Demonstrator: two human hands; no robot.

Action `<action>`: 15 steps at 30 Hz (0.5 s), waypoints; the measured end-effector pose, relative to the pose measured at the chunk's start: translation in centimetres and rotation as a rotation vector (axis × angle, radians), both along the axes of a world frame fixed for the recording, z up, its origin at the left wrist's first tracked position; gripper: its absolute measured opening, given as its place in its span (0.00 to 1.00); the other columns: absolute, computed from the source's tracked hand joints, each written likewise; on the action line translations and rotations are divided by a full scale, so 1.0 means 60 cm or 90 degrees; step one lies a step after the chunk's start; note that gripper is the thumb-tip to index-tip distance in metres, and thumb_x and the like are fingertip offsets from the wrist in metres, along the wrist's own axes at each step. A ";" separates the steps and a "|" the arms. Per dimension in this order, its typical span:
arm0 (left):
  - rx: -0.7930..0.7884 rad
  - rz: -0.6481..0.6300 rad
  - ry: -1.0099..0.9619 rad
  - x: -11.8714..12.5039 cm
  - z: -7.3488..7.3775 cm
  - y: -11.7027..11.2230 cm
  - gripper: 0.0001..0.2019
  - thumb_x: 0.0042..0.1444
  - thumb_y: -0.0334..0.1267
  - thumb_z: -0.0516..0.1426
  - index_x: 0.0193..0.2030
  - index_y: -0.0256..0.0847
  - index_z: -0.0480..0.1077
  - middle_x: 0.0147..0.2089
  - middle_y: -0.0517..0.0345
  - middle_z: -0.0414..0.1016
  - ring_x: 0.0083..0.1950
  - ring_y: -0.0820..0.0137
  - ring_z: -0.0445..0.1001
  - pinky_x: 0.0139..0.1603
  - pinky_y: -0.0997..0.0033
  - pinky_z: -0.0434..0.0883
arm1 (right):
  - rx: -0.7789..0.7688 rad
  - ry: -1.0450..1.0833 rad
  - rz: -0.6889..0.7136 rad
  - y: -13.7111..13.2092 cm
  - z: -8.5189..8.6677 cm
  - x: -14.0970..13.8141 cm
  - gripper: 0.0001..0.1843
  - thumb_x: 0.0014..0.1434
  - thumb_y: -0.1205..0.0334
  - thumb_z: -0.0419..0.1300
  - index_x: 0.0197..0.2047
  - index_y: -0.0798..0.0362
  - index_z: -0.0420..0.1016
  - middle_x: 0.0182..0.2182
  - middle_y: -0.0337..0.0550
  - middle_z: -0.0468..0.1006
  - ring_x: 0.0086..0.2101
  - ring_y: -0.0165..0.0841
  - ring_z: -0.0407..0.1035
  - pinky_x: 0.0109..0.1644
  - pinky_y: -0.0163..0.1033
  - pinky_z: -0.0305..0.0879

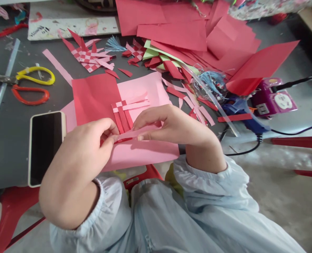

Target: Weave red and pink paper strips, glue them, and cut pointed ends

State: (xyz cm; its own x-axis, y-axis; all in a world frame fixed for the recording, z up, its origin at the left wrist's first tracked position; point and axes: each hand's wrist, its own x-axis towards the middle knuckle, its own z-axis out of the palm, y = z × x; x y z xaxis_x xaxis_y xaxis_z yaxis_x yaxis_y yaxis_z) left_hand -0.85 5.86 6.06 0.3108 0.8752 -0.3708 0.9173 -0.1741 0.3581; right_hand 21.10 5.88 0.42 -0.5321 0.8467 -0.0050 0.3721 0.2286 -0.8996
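Observation:
My left hand (pixel 92 140) and my right hand (pixel 169 124) pinch the two ends of a pink paper strip (pixel 128 133), stretched across a small weave of red and pink strips (pixel 126 112). The weave lies on a pink paper sheet (pixel 145 151) that overlaps a red sheet (pixel 94 96). Both hands have their fingers closed on the strip, low over the weave's near edge.
A phone (pixel 45 147) lies screen up at the left. Scissors with yellow and red handles (pixel 29 84) lie further left. A finished woven piece (pixel 88 56) and loose scraps sit beyond. Red paper sheets (pixel 198 31) pile up at the back right, beside a blue glue gun (pixel 240 109) and a purple socket block (pixel 273 98).

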 end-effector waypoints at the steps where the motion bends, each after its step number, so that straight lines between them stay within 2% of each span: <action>1: 0.002 -0.001 0.001 0.001 0.001 0.000 0.06 0.61 0.36 0.54 0.36 0.46 0.72 0.33 0.62 0.79 0.30 0.69 0.72 0.31 0.68 0.61 | 0.001 0.001 -0.002 0.000 0.001 -0.001 0.08 0.59 0.61 0.65 0.39 0.55 0.82 0.37 0.44 0.84 0.36 0.30 0.73 0.40 0.36 0.66; 7: 0.020 0.027 -0.026 -0.002 0.003 -0.003 0.11 0.61 0.37 0.52 0.39 0.49 0.77 0.40 0.62 0.83 0.36 0.66 0.77 0.34 0.67 0.65 | -0.003 -0.051 -0.074 -0.002 0.015 0.013 0.11 0.61 0.58 0.62 0.33 0.56 0.81 0.29 0.45 0.82 0.31 0.30 0.71 0.35 0.37 0.65; 10: -0.021 0.020 -0.034 -0.006 -0.001 -0.005 0.16 0.59 0.34 0.51 0.42 0.53 0.80 0.46 0.65 0.84 0.45 0.65 0.80 0.42 0.66 0.69 | -0.035 -0.087 -0.061 -0.001 0.024 0.032 0.13 0.60 0.55 0.62 0.33 0.55 0.81 0.30 0.46 0.82 0.31 0.32 0.72 0.34 0.38 0.66; 15: -0.119 0.004 0.018 -0.002 -0.008 -0.006 0.20 0.58 0.35 0.50 0.46 0.56 0.81 0.49 0.67 0.84 0.46 0.63 0.81 0.42 0.64 0.71 | -0.083 -0.144 -0.023 -0.001 0.028 0.048 0.14 0.60 0.53 0.60 0.34 0.53 0.82 0.30 0.44 0.83 0.30 0.32 0.72 0.32 0.39 0.65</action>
